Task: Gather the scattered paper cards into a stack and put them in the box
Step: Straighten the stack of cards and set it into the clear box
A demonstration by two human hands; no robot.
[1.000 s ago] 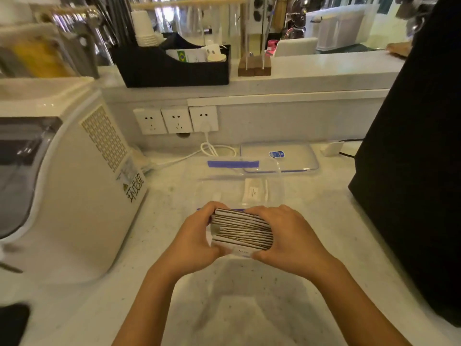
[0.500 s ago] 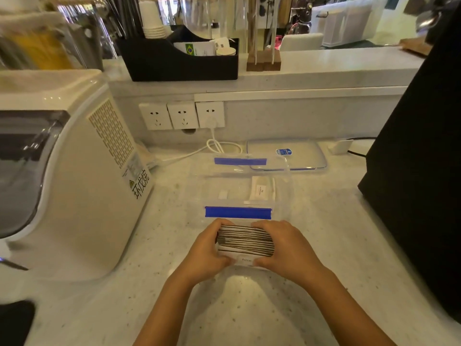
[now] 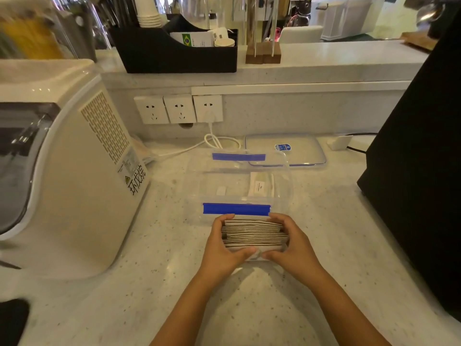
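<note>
- The left hand (image 3: 219,248) was bare: no glove, ring or band showed on it.
- The right hand (image 3: 293,248) was bare too, with nothing worn on its fingers.
- Short, plain nails showed on the thumbs, with no polish to be seen.
- Both forearms ran bare down to the bottom edge, with no sleeve or cuff in sight.
- Neither wrist carried a watch or bracelet.
- Only hands and forearms were in view; what clothing the person wore could not be told.
</note>
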